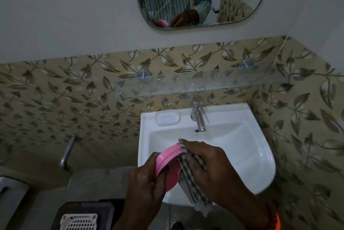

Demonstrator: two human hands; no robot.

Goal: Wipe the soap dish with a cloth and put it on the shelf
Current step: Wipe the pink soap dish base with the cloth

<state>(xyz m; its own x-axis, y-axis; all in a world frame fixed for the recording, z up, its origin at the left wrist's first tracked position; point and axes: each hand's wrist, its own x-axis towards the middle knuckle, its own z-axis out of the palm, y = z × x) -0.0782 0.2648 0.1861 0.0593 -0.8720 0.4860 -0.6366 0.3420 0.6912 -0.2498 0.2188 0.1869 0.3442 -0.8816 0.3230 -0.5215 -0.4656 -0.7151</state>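
A pink oval soap dish is held tilted over the near left of a white sink, long axis running near-left to far-right. Left hand grips its near end; right hand presses a checked cloth against it. A glass shelf is mounted beyond.

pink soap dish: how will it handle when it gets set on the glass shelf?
The pink soap dish keeps its shape in the left hand, so probably rigid, light plastic. Its smooth surface could slide on the glass shelf. Wetness cannot be told.
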